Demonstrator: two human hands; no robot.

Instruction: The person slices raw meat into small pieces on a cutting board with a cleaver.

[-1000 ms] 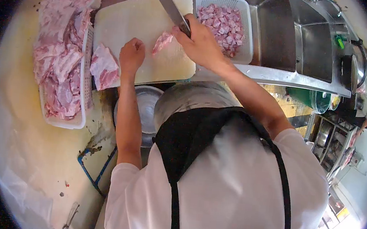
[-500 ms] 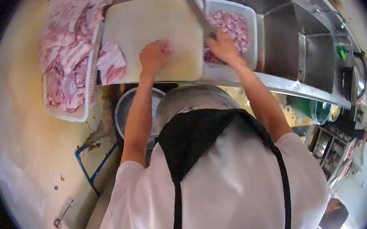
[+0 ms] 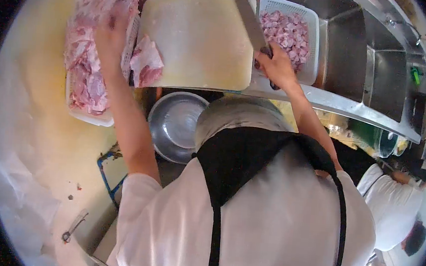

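Note:
My right hand is closed round the dark handle of a broad-bladed knife. The blade points up and away, over the right edge of a pale cutting board. At the far left, my left hand is over the raw meat heaped in a white basket; its fingers are blurred. A loose piece of raw meat lies at the board's left edge. Right of the board, diced meat fills part of a second white basket.
A metal bowl sits below the counter's steel front edge. Steel sink basins are on the right. Another person in a white shirt is at the right edge. A blue metal frame stands lower left.
My left hand has moved from the board leftward to the heaped meat. My right hand still holds the knife, its blade now seen broader. The other person has come further into view.

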